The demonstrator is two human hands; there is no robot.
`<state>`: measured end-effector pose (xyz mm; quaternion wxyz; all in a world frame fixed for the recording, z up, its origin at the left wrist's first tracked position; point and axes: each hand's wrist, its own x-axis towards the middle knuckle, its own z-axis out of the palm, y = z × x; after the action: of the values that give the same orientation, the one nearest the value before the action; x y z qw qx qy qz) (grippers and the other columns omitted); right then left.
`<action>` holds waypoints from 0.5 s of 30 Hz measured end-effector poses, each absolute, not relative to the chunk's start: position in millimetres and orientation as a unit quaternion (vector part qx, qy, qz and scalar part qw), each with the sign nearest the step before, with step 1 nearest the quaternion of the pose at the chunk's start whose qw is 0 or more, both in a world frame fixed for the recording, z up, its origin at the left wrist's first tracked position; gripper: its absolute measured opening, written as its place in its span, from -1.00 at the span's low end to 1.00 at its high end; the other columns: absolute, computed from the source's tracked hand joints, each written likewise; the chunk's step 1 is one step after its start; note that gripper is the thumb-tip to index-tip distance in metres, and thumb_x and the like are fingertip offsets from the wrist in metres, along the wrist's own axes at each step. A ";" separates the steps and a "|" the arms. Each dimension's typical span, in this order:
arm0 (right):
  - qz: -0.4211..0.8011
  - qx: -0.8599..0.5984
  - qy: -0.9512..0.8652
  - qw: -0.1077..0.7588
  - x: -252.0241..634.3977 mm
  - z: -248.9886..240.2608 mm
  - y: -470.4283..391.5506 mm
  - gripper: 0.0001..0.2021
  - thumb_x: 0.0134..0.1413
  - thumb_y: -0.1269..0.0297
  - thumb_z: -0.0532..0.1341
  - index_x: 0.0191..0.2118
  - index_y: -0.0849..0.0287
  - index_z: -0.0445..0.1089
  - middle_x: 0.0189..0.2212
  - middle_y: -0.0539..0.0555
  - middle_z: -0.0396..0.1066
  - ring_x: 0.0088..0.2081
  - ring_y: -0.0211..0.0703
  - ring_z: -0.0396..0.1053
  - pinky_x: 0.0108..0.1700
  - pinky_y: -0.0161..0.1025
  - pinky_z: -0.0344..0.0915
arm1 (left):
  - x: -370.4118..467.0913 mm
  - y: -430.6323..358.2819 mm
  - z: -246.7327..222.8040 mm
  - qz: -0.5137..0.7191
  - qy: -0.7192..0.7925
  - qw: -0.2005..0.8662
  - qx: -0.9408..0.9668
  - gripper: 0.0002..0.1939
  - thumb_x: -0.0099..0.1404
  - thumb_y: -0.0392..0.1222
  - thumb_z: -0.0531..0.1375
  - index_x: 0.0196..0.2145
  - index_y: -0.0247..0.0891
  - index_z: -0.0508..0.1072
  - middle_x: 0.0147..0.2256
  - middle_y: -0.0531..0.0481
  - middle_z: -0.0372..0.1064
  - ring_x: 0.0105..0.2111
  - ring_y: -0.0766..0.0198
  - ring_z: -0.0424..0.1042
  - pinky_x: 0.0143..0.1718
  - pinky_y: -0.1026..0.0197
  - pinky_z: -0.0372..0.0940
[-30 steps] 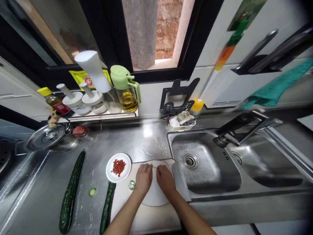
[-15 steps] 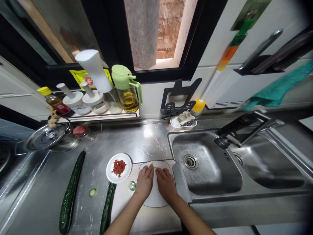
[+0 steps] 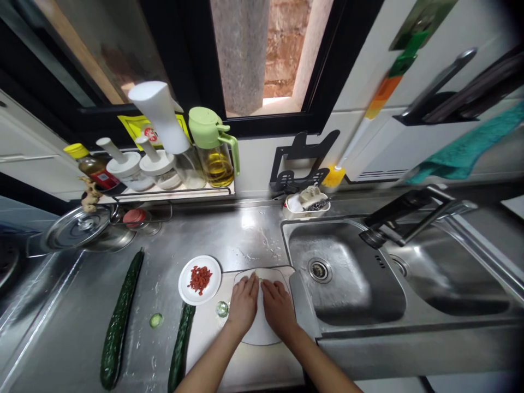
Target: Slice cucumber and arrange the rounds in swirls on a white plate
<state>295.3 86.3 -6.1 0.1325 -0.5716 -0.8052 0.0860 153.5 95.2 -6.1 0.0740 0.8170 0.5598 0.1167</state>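
My left hand (image 3: 244, 303) and my right hand (image 3: 279, 305) meet over a white oval plate (image 3: 262, 337). Their fingers are bent together, and the thumbs and fingertips close on a small pale green piece (image 3: 259, 279) that looks like a cucumber slice; the fingers mostly cover it. Under the plate lies a pale cutting board (image 3: 204, 349). A cut cucumber end (image 3: 222, 309) rests on the board beside my left wrist. Further left, a dark green cucumber (image 3: 180, 346) lies along the board's edge, close to a small white dish (image 3: 184, 277) of red goji berries (image 3: 200, 279).
A long cucumber (image 3: 121, 322) and another cut end (image 3: 156, 320) lie on the steel counter (image 3: 164, 262). Right of the board, a flat grey blade (image 3: 304, 305) borders the steel sink (image 3: 344, 273) with its black faucet (image 3: 393, 213). Behind stands a seasoning rack (image 3: 196, 194) with an oil jug (image 3: 215, 150).
Both hands stay over the plate, with only a tiny shift at the fingertips. The whole view has moved slightly.
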 end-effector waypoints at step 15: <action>0.085 -0.559 -0.806 0.177 303.6 -7.6 58.8 -0.69 0.13 0.47 0.02 -0.06 0.18 0.38 -0.06 0.18 0.38 -0.02 0.04 0.20 -0.07 -0.04 0.28 | 70.3 32.2 -13.9 0.277 0.772 0.191 0.540 -0.66 0.20 -0.15 0.05 -0.14 -0.38 0.42 -0.25 -0.23 0.39 -0.24 0.08 0.40 -0.15 0.04 0.30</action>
<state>303.6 58.8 -7.6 0.1767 -0.5585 -0.8059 0.0855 70.3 32.2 -13.9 0.1909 0.5401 0.7716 0.2765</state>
